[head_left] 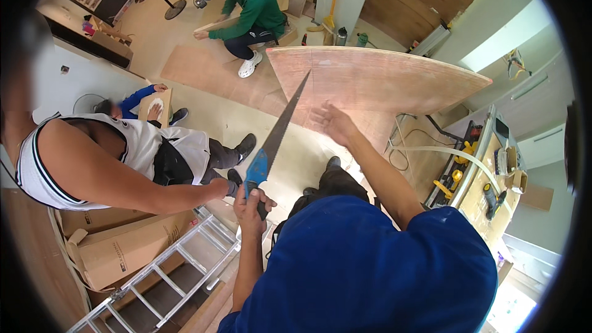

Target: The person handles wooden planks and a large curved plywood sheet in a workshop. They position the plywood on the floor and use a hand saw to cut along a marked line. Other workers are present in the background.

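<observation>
My left hand (251,208) is wrapped round the blue and black handle of a hand saw (280,128), whose toothed blade points up and away from me. A co-worker's hand (221,190) is close by the saw handle on the left; I cannot tell if it touches it. My right hand (333,122) is held out in the air with its fingers apart and nothing in it. Just beyond it stands a large reddish plywood sheet (382,80), tilted on its edge. From this view the saw tip overlaps the sheet's left part.
Left of me stands a co-worker in a white sleeveless top (132,148). Others crouch farther off, one in green (256,9), one in blue (132,102). An aluminium ladder (166,271) and cardboard boxes (132,250) lie lower left. At right is a workbench (487,209) with tools.
</observation>
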`<move>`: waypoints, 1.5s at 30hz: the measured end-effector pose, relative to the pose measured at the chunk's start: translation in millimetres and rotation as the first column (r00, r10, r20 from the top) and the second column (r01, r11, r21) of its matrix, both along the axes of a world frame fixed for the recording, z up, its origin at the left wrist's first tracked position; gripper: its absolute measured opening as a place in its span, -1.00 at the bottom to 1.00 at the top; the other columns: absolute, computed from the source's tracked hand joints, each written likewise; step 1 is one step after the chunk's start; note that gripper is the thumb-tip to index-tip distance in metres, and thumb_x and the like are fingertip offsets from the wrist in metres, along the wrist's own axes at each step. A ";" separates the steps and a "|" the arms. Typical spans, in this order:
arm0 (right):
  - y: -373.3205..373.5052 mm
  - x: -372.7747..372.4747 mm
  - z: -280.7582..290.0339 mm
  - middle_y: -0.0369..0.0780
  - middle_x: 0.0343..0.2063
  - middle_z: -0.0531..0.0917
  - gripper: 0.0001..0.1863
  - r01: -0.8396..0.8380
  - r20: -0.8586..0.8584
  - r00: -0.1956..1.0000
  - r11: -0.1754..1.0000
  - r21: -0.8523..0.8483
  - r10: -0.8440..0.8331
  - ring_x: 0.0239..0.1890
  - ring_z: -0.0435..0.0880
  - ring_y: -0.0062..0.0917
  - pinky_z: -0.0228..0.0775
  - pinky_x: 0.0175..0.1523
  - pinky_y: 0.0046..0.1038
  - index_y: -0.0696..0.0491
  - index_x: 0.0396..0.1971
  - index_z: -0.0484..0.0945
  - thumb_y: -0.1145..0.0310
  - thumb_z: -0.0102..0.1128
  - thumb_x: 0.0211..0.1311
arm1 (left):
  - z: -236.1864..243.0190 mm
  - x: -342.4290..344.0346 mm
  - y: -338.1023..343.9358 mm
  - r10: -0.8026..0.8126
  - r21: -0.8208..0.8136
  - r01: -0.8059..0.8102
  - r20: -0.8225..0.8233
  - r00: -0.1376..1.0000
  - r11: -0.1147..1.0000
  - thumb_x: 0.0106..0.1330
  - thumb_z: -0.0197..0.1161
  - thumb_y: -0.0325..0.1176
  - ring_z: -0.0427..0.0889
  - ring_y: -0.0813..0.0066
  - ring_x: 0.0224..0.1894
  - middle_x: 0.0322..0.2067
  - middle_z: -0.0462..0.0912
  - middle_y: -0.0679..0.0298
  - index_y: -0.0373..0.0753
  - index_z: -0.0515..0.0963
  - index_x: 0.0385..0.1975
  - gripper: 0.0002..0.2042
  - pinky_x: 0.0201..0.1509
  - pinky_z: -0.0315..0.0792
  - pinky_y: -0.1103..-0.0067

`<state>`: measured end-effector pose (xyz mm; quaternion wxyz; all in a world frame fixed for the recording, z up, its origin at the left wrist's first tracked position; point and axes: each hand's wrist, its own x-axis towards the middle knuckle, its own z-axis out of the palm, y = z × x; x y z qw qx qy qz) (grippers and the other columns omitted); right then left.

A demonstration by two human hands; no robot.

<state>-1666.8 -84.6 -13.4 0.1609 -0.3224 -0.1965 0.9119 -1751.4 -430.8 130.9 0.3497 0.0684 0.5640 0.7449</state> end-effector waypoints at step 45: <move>241.9 -157.8 -69.6 -0.21 -0.12 0.77 -0.78 -0.301 0.195 0.946 -0.480 0.824 -0.259 -0.08 0.72 -0.14 0.57 0.03 -0.16 -0.06 -0.09 0.72 0.30 0.21 0.35 | -188.7 8.2 223.0 -0.032 -0.243 -0.183 -0.678 0.735 0.953 0.45 0.28 -0.40 0.64 0.48 -0.38 -0.17 0.70 0.04 -0.49 0.48 0.24 -0.57 -0.25 0.56 0.54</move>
